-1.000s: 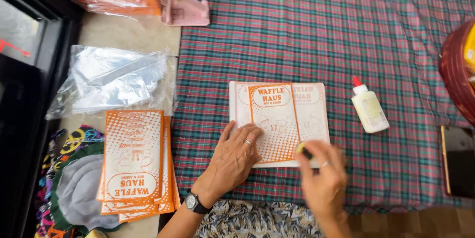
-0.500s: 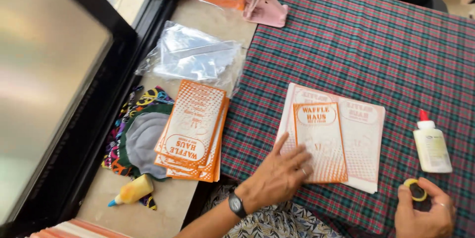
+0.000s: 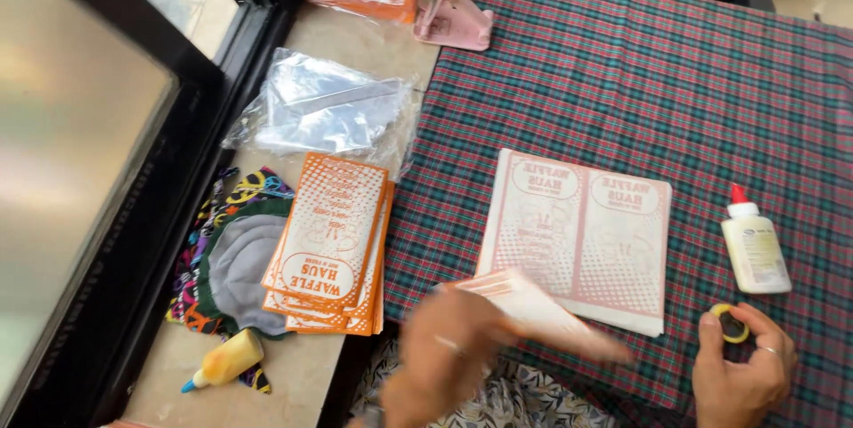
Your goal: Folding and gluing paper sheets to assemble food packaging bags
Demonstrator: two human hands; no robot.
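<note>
Left hand [image 3: 444, 352] grips a folded orange-and-white paper bag [image 3: 533, 308], blurred, over the desk's near edge.
Bag's long axis points right, towards the right hand [image 3: 742, 375], which pinches a small yellow ring [image 3: 732, 323] below the white glue bottle [image 3: 753, 246].

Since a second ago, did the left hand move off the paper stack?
Yes. The left hand lifted a folded bag off the paper stack, toward the near table edge and the finished pile.

My one head camera looked steeply down, close over the plaid tablecloth [image 3: 622, 99], angled toward the window-side ledge [image 3: 373, 46].
</note>
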